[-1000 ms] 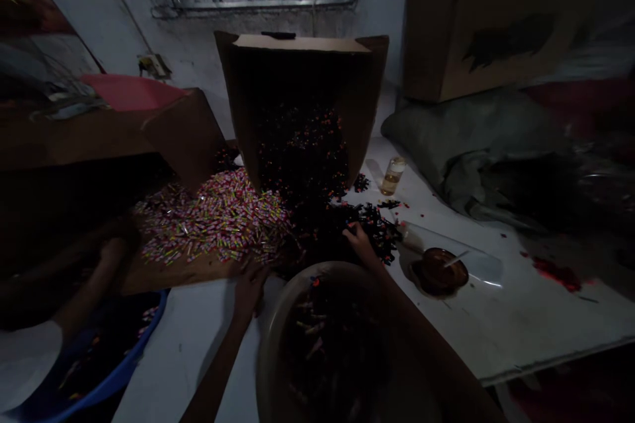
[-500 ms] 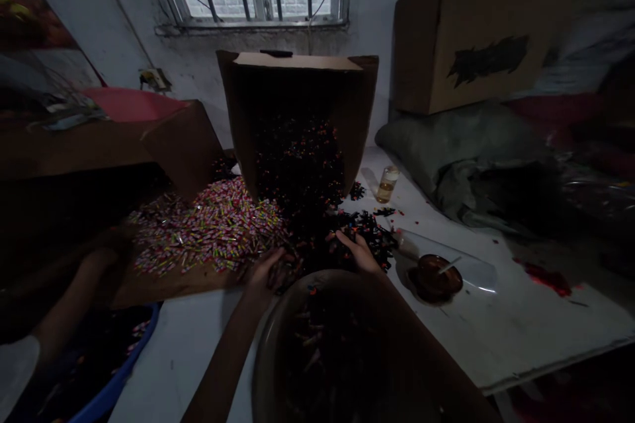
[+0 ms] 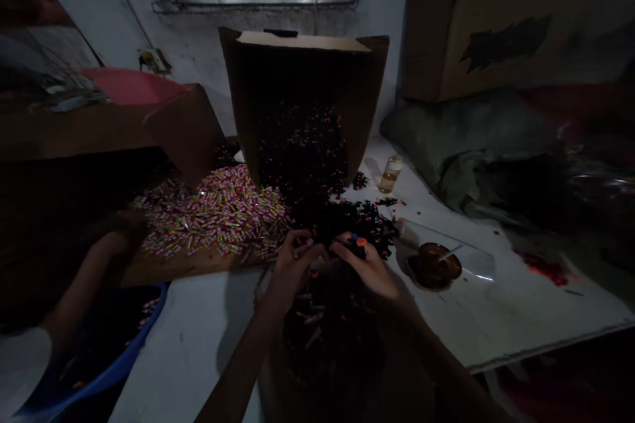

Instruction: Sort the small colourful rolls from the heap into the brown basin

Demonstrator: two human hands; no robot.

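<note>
In front of me, 2 bare hands meet over the near basin (image 3: 268, 377), low in the middle of the scene. The right hand (image 3: 370, 268) is closed around some small dark pieces (image 3: 358, 242); 1 blue end and 1 orange end poke up from its fingers. The left hand (image 3: 294, 263) faces it with fingers curled; in this gloom I can't tell what, if anything, it grips. More pieces, mostly dark, lie in the basin beneath them.

Just beyond, a heap of black pieces (image 3: 342, 215) spreads across the tabletop (image 3: 506, 327) from a tipped cardboard box (image 3: 307, 43) on the far side. Left of that lies a heap of pink-and-yellow pieces (image 3: 223, 215). To the right stand 1 glass of amber liquid (image 3: 389, 178) and, nearer, 1 brown bowl (image 3: 441, 261) with a pale stick in it, just beside a clear tube (image 3: 476, 261). At far left, another person's arm (image 3: 82, 284) reaches above a blue tub (image 3: 116, 369).
</note>
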